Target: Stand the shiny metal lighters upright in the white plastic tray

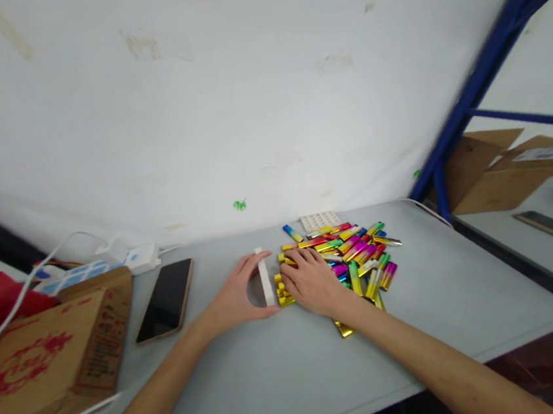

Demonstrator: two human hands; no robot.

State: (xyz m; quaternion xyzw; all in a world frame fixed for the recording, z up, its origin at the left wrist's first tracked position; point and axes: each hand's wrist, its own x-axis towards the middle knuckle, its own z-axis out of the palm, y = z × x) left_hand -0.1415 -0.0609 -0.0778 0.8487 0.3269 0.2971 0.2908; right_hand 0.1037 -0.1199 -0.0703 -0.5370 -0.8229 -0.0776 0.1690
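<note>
On grey table (254, 374), 1 white slab (265, 280) sits just L of yellow-ended sticks (282, 293), long axis near-to-far, approx. perp. to theirs. L hand (234, 295) grips it across 2 ends, thumb near, fingers far. R hand (314, 282), closer to sticks, lies over them, fingers curled; can't tell if gripping. Loose shiny pile (355, 249) to R, phone (165, 302) well L.
</note>
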